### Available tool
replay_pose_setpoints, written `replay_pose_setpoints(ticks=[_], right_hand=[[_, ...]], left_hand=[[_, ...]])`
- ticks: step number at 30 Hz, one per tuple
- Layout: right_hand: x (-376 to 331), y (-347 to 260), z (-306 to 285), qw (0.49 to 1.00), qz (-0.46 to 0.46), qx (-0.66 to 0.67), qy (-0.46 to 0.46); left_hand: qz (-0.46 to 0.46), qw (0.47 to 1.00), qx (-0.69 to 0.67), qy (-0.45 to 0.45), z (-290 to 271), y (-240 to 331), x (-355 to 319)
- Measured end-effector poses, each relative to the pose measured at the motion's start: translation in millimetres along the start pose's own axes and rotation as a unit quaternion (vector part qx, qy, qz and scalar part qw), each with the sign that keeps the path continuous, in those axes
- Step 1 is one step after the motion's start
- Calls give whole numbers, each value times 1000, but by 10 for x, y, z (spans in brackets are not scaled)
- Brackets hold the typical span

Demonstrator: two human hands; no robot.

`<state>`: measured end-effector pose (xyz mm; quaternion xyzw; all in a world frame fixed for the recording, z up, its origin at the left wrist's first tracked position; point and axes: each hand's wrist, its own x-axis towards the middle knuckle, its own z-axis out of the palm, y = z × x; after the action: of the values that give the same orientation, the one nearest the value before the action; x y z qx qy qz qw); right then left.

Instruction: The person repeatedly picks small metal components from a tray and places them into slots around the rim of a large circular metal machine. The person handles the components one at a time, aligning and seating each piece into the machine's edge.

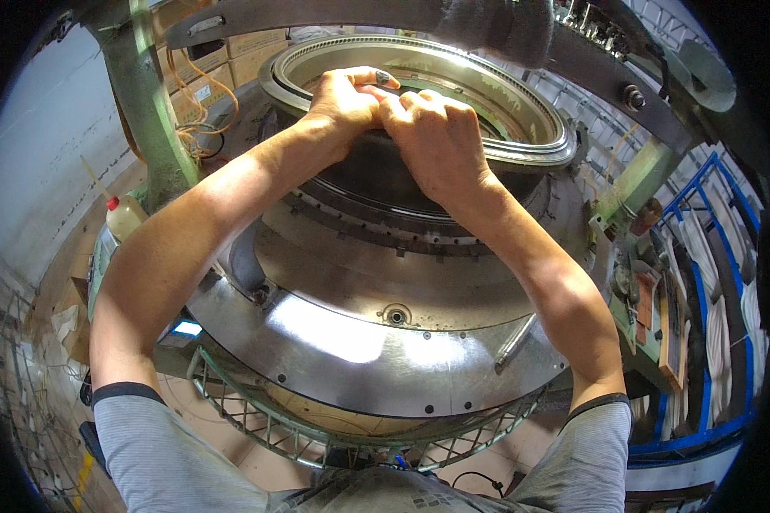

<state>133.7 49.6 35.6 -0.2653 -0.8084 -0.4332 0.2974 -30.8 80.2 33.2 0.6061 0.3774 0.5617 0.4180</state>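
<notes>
I had the left hand [344,103] and right hand [441,141] curled together near the round silvery metal ring [532,156], seemingly for steadiness; whether they pinched anything, I couldn't tell.

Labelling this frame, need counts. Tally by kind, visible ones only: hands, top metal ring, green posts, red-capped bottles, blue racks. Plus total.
Hands: 2 (left hand, right hand)
Top metal ring: 1
Green posts: 2 (left post, right post)
Red-capped bottle: 1
Blue rack: 1
Total: 7
</notes>
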Motion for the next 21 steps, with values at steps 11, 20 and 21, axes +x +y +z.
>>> replay_pose_setpoints(ticks=[11, 20, 21], right_hand=[[54, -28, 28, 990, 90, 111, -13], [40, 57, 4, 987, 106, 117, -25], [43, 61, 8, 987, 104, 119, -23]], left_hand=[[-11, 1000, -10, 9, -39, -38, 49], [1, 999, -40, -29, -57, -58, 49], [-3, 998, -47, -31, -63, -53, 45]])
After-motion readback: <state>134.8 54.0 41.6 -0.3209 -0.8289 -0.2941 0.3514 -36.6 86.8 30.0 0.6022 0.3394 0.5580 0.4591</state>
